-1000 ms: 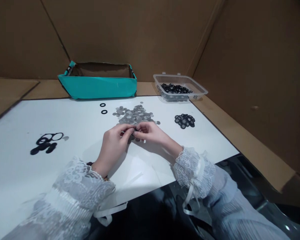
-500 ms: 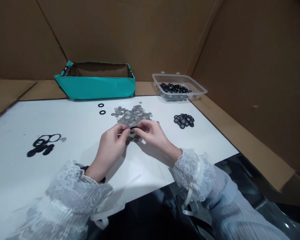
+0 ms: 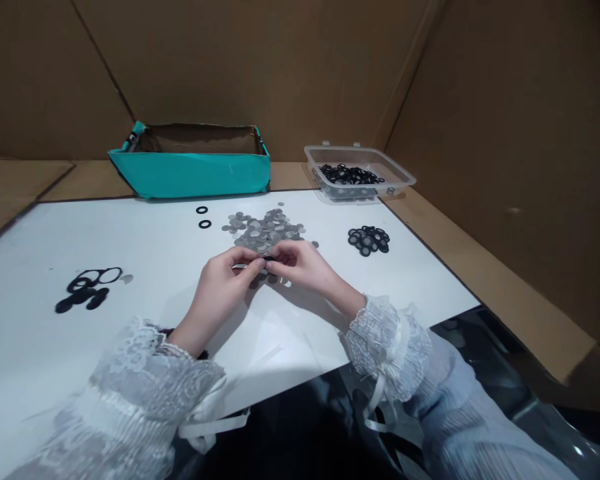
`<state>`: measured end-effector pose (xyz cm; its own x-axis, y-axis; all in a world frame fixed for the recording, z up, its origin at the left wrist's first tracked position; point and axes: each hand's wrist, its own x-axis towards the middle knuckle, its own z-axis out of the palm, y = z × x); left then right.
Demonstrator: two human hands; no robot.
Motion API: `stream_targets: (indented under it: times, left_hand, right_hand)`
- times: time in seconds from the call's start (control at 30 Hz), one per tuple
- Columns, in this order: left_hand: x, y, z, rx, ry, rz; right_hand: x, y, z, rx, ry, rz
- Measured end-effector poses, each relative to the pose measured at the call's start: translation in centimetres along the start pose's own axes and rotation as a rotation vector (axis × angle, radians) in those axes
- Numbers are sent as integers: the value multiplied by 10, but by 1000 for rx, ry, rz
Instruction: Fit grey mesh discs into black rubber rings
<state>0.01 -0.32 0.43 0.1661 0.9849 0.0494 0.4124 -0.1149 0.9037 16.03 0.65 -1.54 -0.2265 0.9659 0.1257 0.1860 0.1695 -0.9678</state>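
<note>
- L hand [image 3: 225, 280], bare: thumb + index bent in to a close pinch, grip nearly closed, w/ a small, thin, black piece [image 3: 269, 259] (prob. a ring) at the tips.
- R hand [image 3: 303, 263], bare: mirrors it from the other side; grip also drawn in to a fingertip pinch on the same pc. Exact contact pt hidden by the fingers.
- Why two hands: pc is tiny + flat, so a pinch from each side likely steadies it & lets the thumbs press or turn it. Whether a grey disc sits in it: can't tell, too small.
- Pc is held just above the near edge of the loose pile of flat, round, grey discs [image 3: 263, 230], mid-surface; discs there are prob. w/in easy reach of both hands.
- Heap of black rings w/ grey centres [image 3: 369, 241]: on the white, smooth surface [image 3: 145, 240], R of the hands, apart from the discs, presumably so the two sorts don't mix.
- Clear, shallow plastic tub [image 3: 405, 179], far R: holds many black rings [image 3: 350, 175]; its walls likely keep small pcs from scattering.
- Two loose, flat black rings [image 3: 205, 224]: L of the disc pile, one behind the other, well apart from the rest; reason unclear.
- Cluster of black rings and solid-looking black ovals [image 3: 83, 290]: far L, w/ a grey disc or two alongside; seems set aside, out of the hands' way.
- Teal-fronted cardboard box [image 3: 195, 176]: back L, open-topped, beyond the working area; its floor is hidden.
</note>
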Motion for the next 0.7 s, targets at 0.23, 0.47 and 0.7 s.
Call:
stream_targets:
  times: [0.23, 0.47, 0.7]
  left_hand:
    - [-3, -3, 2, 121, 104, 31]
    - [-7, 3, 2, 170, 139, 149]
    - [-5, 3, 0, 85, 54, 96]
  right_hand:
    - [-3, -5, 7, 97, 117, 54]
    - [-5, -10, 7, 214, -80, 177]
    - [-5, -6, -1, -60, -56, 61]
